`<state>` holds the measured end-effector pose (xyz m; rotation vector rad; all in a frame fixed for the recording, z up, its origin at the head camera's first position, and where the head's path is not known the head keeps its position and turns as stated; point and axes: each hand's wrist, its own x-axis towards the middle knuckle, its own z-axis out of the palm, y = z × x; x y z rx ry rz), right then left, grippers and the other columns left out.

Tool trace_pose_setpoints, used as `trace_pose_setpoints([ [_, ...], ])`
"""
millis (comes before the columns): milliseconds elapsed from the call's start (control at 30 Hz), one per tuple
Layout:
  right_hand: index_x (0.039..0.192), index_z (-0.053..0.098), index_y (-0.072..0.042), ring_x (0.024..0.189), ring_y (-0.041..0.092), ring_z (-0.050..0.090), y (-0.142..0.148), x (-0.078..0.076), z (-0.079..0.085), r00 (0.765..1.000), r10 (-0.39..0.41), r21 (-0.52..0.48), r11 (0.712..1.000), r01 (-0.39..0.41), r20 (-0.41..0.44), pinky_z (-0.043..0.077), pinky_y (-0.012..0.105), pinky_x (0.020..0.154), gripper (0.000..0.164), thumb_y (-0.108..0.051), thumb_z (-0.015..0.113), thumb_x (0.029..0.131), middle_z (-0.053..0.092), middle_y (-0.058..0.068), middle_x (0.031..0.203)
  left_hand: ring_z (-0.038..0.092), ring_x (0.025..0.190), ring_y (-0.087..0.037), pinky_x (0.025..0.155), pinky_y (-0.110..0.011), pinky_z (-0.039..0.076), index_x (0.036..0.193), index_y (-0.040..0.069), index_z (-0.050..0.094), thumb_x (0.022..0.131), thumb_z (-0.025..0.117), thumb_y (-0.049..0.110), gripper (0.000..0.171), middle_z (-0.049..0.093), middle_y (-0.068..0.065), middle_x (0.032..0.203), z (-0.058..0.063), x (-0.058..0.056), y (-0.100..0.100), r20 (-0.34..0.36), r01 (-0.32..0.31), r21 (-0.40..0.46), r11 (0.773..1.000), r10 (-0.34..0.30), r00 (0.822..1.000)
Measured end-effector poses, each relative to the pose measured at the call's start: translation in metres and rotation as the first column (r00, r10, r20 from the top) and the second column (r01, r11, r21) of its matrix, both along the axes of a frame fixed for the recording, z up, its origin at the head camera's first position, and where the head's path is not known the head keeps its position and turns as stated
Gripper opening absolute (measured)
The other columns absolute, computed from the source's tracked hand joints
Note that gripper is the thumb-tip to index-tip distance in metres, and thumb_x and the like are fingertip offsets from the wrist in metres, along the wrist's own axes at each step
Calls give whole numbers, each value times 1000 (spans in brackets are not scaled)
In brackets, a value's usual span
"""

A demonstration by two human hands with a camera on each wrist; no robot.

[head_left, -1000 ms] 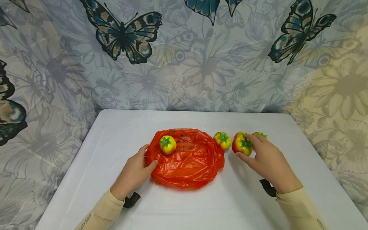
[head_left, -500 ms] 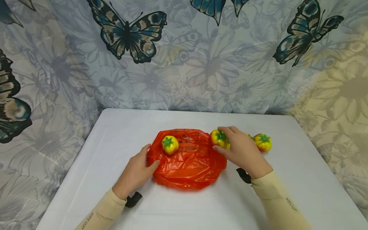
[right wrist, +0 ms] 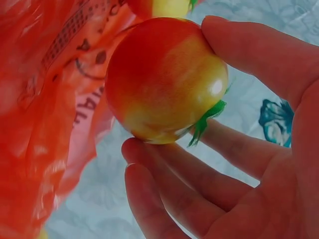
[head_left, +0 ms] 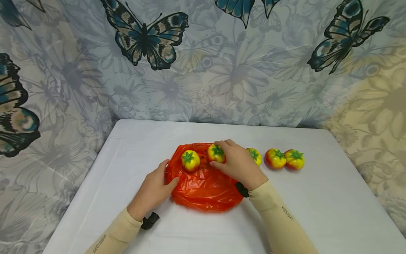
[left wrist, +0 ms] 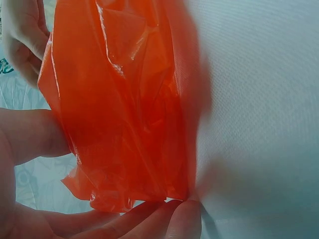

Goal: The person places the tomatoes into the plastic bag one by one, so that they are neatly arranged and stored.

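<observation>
A red plastic bag [head_left: 206, 192] lies puffed up on the white table, with dark print on its far side. At its left edge my left hand [head_left: 154, 190] holds it; the left wrist view shows thumb and fingertips touching the plastic. Over the bag's far right part, my right hand [head_left: 238, 164] grips a red-and-yellow tomato [right wrist: 164, 82] with a green leafy top, between thumb and fingers. Another tomato [head_left: 190, 161] sits on the bag at the far left. Beside the right hand, a tomato [head_left: 254, 156] is partly hidden.
Two more tomatoes stand side by side farther right, a redder tomato [head_left: 275, 158] and its neighbour tomato [head_left: 294, 159]. The white table [head_left: 323, 204] ends at a wall covering [head_left: 238, 77] printed with butterflies and flowers.
My right hand has moved left, carrying the gripped tomato from the row at the right to above the bag. The left hand keeps its place at the bag's left edge.
</observation>
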<state>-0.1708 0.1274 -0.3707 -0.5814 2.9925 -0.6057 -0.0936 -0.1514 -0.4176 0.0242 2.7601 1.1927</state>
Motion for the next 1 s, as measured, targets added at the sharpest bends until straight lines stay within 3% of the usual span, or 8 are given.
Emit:
trace_pose_setpoints([
  [1000, 152, 60, -13, 116, 31, 72, -16, -13, -24, 999, 6, 44, 999, -8, 44, 62, 51, 103, 72, -43, 86, 92, 69, 12, 139, 64, 139, -36, 108, -56, 59, 167, 0, 32, 103, 71, 32, 81, 58, -21, 159, -3, -2, 0, 5, -2, -9, 1000, 3, 1000],
])
